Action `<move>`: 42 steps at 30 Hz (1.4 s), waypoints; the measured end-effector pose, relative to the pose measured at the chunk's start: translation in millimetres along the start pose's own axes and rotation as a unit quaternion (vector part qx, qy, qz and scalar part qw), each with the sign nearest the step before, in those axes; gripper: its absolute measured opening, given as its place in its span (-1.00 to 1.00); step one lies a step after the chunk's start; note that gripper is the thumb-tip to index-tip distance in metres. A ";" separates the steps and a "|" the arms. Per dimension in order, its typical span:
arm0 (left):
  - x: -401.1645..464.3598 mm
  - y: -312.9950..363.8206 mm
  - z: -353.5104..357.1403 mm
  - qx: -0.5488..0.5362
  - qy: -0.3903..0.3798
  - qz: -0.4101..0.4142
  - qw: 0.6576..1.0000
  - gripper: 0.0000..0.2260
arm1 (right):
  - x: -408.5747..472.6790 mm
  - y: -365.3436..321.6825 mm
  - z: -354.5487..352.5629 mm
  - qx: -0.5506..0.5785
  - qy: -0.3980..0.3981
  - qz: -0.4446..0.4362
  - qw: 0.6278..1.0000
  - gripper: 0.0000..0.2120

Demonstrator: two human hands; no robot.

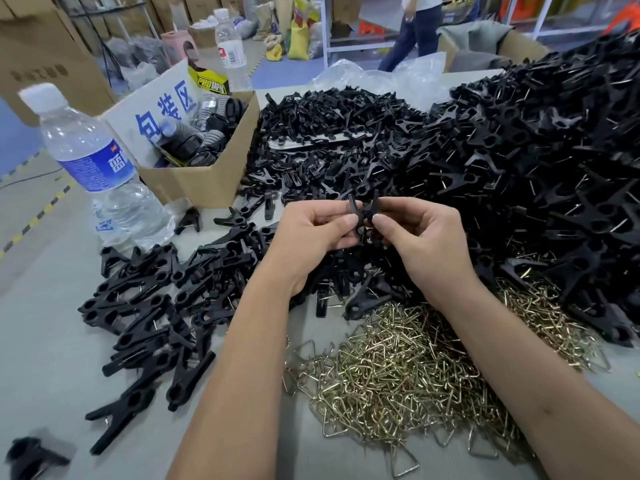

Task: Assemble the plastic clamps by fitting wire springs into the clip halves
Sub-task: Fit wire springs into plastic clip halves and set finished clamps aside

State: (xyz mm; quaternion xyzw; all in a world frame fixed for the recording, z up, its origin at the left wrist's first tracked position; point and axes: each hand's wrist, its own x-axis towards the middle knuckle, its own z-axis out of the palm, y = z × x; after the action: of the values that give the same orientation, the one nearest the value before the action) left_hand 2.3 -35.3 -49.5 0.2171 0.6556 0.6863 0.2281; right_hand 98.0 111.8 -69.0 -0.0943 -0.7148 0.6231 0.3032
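Two black clip halves (363, 211) upright, pinched together above table centre. Brass wire springs (408, 372) heaped near right. Loose black halves (346, 133) piled far.

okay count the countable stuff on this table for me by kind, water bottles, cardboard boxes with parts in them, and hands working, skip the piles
Water bottles: 2, the near one and a far one
Cardboard box of parts: 1
Hands at work: 2, left hand and right hand, holding clip halves
Total: 5
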 end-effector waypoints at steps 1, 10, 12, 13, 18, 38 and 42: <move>0.2 -0.4 -0.1 0.002 -0.001 0.000 1.000 -0.79 | -0.3 0.4 -0.2 0.000 -0.002 0.000 1.000 -0.77; 4.6 -5.4 -2.9 0.010 -0.012 0.015 1.000 -0.78 | 1.4 7.5 -2.0 -0.011 -0.007 0.002 1.000 -0.80; 4.2 -6.3 -2.0 0.000 0.001 0.022 1.000 -0.77 | 1.3 7.7 -2.6 0.005 -0.008 0.008 1.000 -0.78; 3.8 -6.3 -0.8 -0.006 0.015 0.027 0.999 -0.77 | 1.1 6.7 -2.9 0.020 -0.011 0.011 1.000 -0.75; 2.6 -5.4 4.2 -0.014 0.036 0.054 0.998 -0.89 | -1.3 0.2 -5.2 0.121 -0.030 0.025 0.992 -0.72; 12.6 -8.6 -42.3 0.021 0.153 0.147 0.977 -0.80 | -10.4 -42.6 19.4 -0.241 -0.302 -0.103 0.916 -0.93; 16.2 -10.9 -47.4 0.000 0.181 0.146 0.973 -0.82 | -28.1 -45.1 57.6 -0.362 -0.488 -0.109 0.787 -0.90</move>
State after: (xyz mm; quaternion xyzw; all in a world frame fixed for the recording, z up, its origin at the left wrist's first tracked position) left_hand -38.7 -63.2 -62.6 0.1822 0.6471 0.7403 0.0031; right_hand 99.7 40.2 -37.4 0.1979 -0.9461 0.2448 -0.0760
